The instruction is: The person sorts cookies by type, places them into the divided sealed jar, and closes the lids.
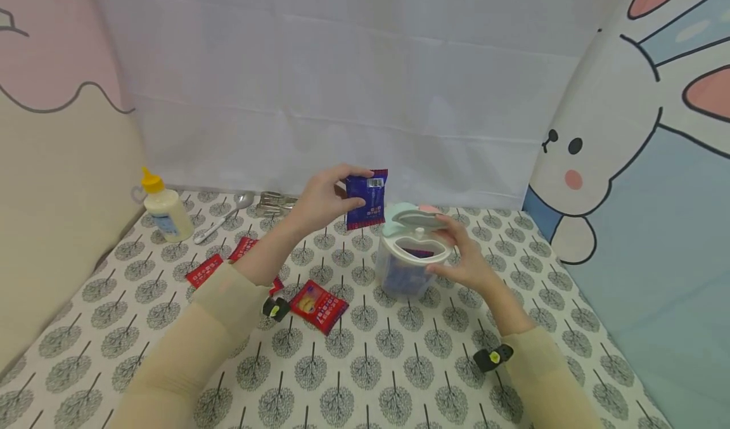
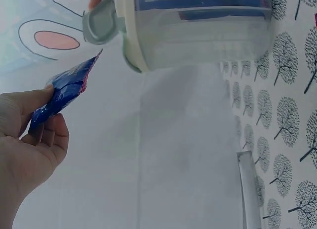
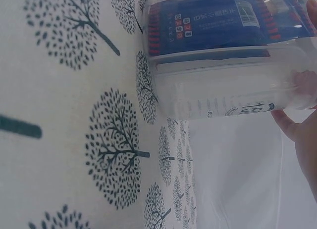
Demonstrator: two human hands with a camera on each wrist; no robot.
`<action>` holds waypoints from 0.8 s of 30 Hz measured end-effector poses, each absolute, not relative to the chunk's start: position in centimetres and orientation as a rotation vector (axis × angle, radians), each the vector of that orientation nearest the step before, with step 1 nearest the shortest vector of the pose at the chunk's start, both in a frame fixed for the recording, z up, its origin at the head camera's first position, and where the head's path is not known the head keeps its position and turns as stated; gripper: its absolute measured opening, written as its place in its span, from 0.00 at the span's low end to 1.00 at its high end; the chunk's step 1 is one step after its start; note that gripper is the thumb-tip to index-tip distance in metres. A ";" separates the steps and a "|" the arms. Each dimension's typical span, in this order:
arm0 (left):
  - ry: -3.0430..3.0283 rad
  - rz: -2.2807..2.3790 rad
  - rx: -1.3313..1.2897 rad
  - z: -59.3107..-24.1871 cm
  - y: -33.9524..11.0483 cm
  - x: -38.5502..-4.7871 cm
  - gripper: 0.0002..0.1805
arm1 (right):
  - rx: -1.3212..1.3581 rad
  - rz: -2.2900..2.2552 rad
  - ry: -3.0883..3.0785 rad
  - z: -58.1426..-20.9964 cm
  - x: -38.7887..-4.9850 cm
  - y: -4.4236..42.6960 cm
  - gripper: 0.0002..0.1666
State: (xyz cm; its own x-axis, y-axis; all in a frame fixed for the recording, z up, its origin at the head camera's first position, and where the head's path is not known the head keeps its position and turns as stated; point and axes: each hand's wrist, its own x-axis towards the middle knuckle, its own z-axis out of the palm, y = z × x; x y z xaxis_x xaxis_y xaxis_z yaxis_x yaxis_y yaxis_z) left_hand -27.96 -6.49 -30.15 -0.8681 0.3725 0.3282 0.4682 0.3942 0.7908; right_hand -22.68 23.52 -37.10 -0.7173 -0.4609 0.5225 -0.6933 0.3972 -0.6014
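Between thumb and fingers, my left hand (image 1: 320,202) pinches a small blue snack packet (image 1: 367,202) with red crimped ends. It is raised just left of a clear plastic storage container (image 1: 393,277), apart from it. The container stands upright, its pale green flap (image 1: 406,216) lifted from a heart-shaped opening in the white lid. Blue packets (image 3: 208,21) lie inside, seen through its wall in the right wrist view. My right hand (image 1: 466,258) grips the container's top from the right, thumb at the front rim and fingers by the raised flap.
Red snack packets (image 1: 319,307) lie on the tree-patterned tablecloth (image 1: 365,372), some partly behind the left forearm. Farther back left are a yellow-capped squeeze bottle (image 1: 168,213), a spoon (image 1: 225,217) and a metal utensil (image 1: 274,203). A white curtain (image 1: 342,99) closes off the back.
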 end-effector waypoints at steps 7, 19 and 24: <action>-2.281 -1.623 -0.891 -29.0 -5.4 -25.7 0.25 | 1.031 1.241 -2.381 -37.1 -22.9 23.6 0.57; -1.996 -1.642 -1.152 -31.9 -1.0 -25.5 0.23 | 1.031 1.280 -2.381 -37.2 -22.9 23.7 0.57; -1.893 -1.547 -1.251 -33.1 0.7 -26.0 0.21 | 1.050 1.263 -2.378 -37.3 -23.0 23.8 0.56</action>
